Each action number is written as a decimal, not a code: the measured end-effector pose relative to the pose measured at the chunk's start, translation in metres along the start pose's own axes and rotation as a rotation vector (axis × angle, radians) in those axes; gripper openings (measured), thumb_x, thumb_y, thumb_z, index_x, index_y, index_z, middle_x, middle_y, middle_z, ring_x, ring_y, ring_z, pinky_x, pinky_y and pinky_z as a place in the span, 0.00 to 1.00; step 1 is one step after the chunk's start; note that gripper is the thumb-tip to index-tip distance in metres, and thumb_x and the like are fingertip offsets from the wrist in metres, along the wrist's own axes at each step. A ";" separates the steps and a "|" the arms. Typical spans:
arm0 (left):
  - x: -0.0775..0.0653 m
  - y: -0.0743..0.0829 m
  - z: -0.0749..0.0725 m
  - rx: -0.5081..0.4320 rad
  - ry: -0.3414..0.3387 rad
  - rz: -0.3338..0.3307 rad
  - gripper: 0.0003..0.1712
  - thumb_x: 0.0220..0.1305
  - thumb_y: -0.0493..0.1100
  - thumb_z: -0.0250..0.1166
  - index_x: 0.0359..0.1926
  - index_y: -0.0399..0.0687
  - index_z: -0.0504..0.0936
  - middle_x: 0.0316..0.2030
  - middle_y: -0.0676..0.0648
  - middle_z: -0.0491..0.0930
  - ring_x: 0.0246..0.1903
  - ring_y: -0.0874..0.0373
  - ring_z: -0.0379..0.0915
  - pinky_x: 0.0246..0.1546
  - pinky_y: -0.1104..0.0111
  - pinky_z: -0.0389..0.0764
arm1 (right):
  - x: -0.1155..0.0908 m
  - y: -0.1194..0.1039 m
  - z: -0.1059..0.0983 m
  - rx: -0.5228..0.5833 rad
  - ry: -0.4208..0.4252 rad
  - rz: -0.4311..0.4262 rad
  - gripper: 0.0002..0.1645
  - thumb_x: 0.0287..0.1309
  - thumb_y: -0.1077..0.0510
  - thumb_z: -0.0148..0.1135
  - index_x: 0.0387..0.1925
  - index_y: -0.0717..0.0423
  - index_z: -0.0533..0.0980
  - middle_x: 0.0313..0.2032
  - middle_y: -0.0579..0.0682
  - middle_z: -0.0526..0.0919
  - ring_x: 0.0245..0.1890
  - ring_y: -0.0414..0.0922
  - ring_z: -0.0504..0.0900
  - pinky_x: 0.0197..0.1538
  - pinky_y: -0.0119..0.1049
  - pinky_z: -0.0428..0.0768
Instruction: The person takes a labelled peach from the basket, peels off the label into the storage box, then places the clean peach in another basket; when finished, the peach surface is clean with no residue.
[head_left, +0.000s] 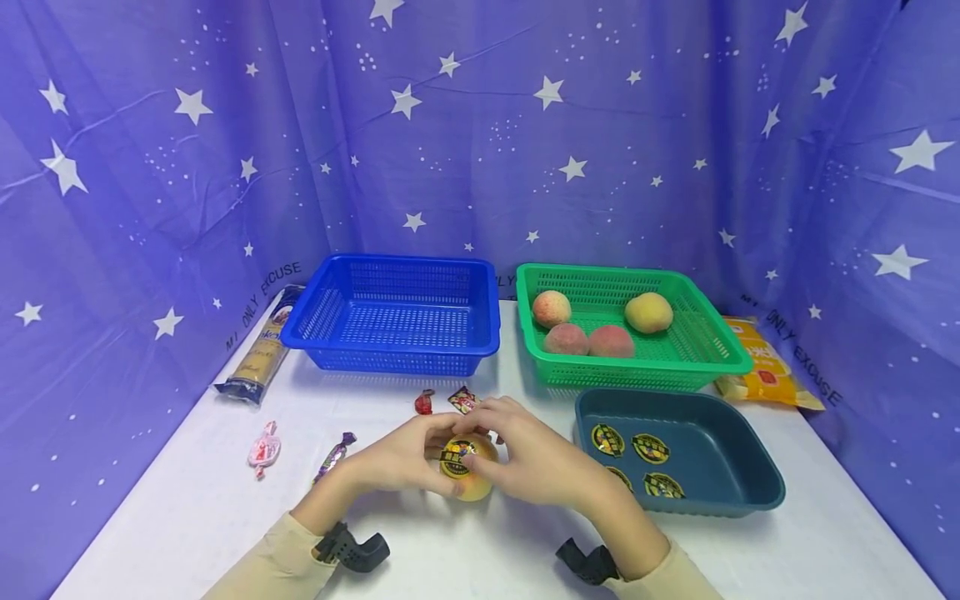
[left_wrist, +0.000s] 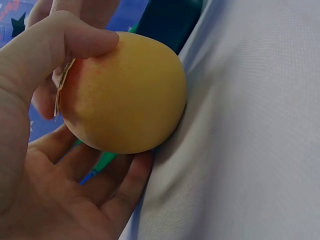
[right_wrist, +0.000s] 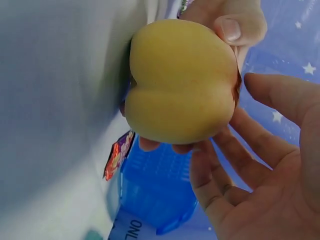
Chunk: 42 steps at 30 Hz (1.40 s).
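Note:
On the white tabletop, a yellow peach (head_left: 478,486) sits between both hands in the head view. My left hand (head_left: 397,456) grips it, thumb on the near side and fingers behind, as the left wrist view of the peach (left_wrist: 132,95) shows. A round black-and-gold sticker (head_left: 454,457) lies on its upper face, one edge lifted off the skin in the left wrist view. My right hand (head_left: 536,458) reaches over from the other side, thumb at the sticker. In the right wrist view its fingers (right_wrist: 252,145) are spread loosely beside the fruit.
A dark teal tray (head_left: 712,454) with several matching stickers (head_left: 650,448) stands at right. Behind are a green basket (head_left: 645,372) holding several peaches (head_left: 648,313) and a blue basket (head_left: 397,362). Wrapped candies (head_left: 264,450), a pasta packet (head_left: 258,354) and an orange packet (head_left: 765,367) lie around.

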<state>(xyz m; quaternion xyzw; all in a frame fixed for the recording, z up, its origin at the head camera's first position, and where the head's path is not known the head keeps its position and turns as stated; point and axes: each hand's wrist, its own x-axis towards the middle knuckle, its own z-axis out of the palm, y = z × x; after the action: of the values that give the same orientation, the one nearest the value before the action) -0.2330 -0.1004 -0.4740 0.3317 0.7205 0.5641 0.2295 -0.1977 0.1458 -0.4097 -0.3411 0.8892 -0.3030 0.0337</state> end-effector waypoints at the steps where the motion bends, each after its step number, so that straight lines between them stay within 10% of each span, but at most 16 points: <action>1: 0.000 0.000 0.000 -0.004 0.001 0.002 0.45 0.58 0.38 0.81 0.76 0.48 0.75 0.68 0.47 0.84 0.68 0.56 0.82 0.75 0.66 0.79 | 0.001 -0.001 0.001 -0.014 -0.013 -0.003 0.19 0.74 0.53 0.71 0.63 0.44 0.85 0.63 0.38 0.85 0.69 0.42 0.78 0.73 0.51 0.82; 13: -0.001 0.003 0.003 0.014 0.022 -0.027 0.46 0.58 0.42 0.82 0.76 0.51 0.72 0.68 0.49 0.84 0.70 0.55 0.80 0.76 0.70 0.77 | 0.007 -0.008 0.000 -0.077 -0.055 -0.025 0.20 0.69 0.58 0.72 0.60 0.44 0.85 0.60 0.36 0.85 0.65 0.41 0.75 0.70 0.48 0.81; 20: -0.001 0.004 0.003 0.020 0.026 -0.016 0.46 0.58 0.41 0.83 0.76 0.47 0.73 0.69 0.46 0.84 0.69 0.54 0.81 0.74 0.69 0.78 | 0.005 -0.014 -0.011 -0.056 -0.010 -0.060 0.16 0.67 0.64 0.74 0.53 0.46 0.87 0.43 0.36 0.86 0.46 0.37 0.82 0.52 0.36 0.87; 42: 0.002 0.000 0.005 -0.004 0.042 -0.024 0.42 0.56 0.37 0.83 0.71 0.48 0.76 0.67 0.46 0.86 0.67 0.54 0.83 0.75 0.61 0.80 | -0.026 0.038 -0.111 0.206 -0.150 0.130 0.13 0.72 0.63 0.72 0.55 0.52 0.85 0.40 0.48 0.90 0.39 0.50 0.89 0.45 0.34 0.89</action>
<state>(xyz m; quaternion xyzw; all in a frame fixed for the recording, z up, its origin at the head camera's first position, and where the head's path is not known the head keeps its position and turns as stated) -0.2310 -0.0961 -0.4755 0.3105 0.7279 0.5698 0.2216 -0.2299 0.2414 -0.3446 -0.2994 0.8685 -0.3635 0.1546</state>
